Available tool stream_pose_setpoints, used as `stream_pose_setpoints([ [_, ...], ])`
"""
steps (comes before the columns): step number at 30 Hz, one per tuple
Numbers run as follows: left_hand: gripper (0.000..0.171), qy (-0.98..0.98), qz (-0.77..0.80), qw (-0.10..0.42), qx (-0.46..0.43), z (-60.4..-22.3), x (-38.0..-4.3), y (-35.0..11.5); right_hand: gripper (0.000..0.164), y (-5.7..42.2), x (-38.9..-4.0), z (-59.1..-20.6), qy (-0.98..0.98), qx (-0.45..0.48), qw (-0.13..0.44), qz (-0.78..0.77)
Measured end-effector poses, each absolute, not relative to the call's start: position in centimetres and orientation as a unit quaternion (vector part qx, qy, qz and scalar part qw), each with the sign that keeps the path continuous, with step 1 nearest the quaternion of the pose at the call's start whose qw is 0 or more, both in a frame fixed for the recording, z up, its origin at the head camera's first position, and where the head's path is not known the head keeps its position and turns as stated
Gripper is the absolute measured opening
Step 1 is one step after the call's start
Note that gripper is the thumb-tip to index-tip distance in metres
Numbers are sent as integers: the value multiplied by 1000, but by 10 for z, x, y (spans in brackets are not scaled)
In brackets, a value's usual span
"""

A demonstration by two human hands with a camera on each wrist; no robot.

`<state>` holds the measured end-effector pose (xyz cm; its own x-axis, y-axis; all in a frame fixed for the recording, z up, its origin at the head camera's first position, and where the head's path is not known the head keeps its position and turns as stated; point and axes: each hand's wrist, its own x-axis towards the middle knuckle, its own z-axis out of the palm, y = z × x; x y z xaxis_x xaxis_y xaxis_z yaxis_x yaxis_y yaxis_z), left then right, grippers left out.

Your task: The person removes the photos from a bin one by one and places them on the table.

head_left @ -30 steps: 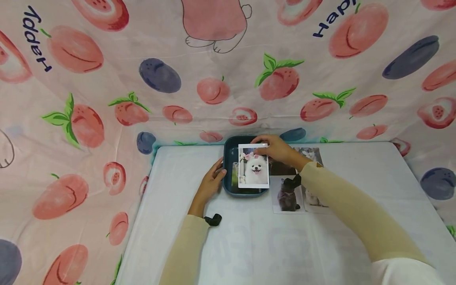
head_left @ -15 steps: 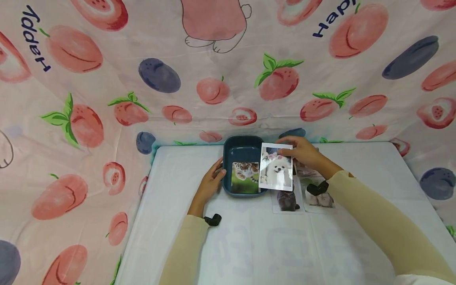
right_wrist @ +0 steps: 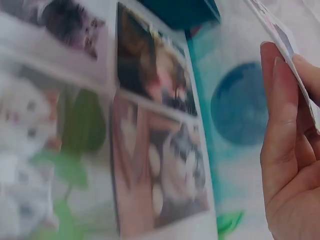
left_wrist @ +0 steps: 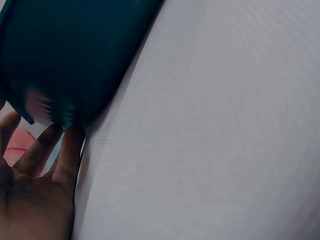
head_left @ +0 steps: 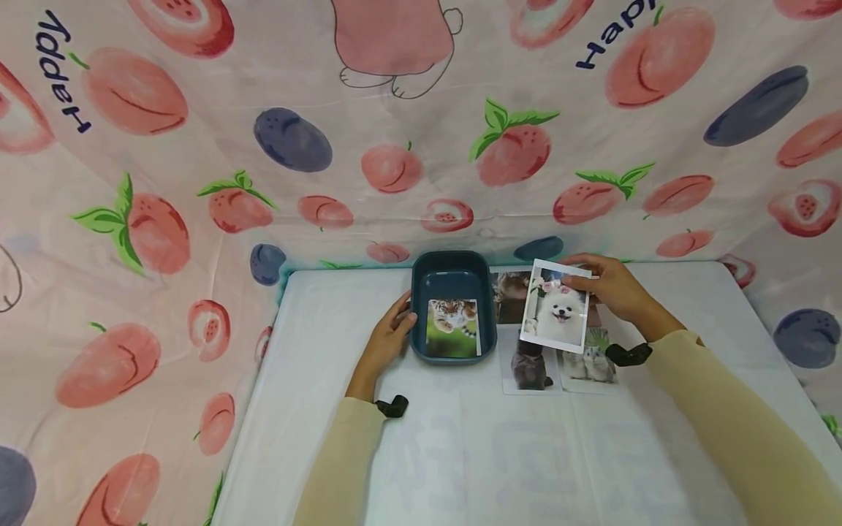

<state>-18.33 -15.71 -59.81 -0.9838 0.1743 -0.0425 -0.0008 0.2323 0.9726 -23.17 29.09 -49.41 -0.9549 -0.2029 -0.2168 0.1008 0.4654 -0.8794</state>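
A dark teal tray [head_left: 454, 261] stands at the back of the white table, with a photo card of a tiger cub [head_left: 452, 329] lying inside. My left hand [head_left: 389, 332] touches the tray's left wall, and in the left wrist view its fingers [left_wrist: 68, 157] reach straight against that wall. Between thumb and fingers my right hand [head_left: 615, 288] pinches a white-bordered photo card of a fluffy white dog [head_left: 559, 310]. That card is raised over other photo cards, covering parts of them. The right wrist view catches it edge-on.
Right of the tray lie a dark photo card [head_left: 509, 299], a grey cat card [head_left: 530, 369] and a card of two kittens [head_left: 592, 365]. Another cat card [right_wrist: 160, 165] shows in the right wrist view. A fruit-patterned cloth [head_left: 395, 131] rises behind the table [head_left: 460, 453].
My right hand has carried the white dog card rightward from above the tray to above the other cards, uncovering the tiger cub card. The left hand stays at the tray.
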Motion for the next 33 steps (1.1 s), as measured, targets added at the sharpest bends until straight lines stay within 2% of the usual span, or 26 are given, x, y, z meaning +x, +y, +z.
stream_pose_setpoints([
  [8,53,779,620,72,61,-596,-184,-156,63,339,-221,-510,856,-1,140,-498],
  [18,53,774,626,73,59,-598,-184,-157,70,392,-206,-528,875,17,164,-455],
  [27,55,777,623,81,46,-596,-185,-155,74,419,-199,-541,893,34,199,-402],
  [33,56,773,624,96,53,-578,-178,-154,75,432,-193,-551,901,41,206,-380],
])
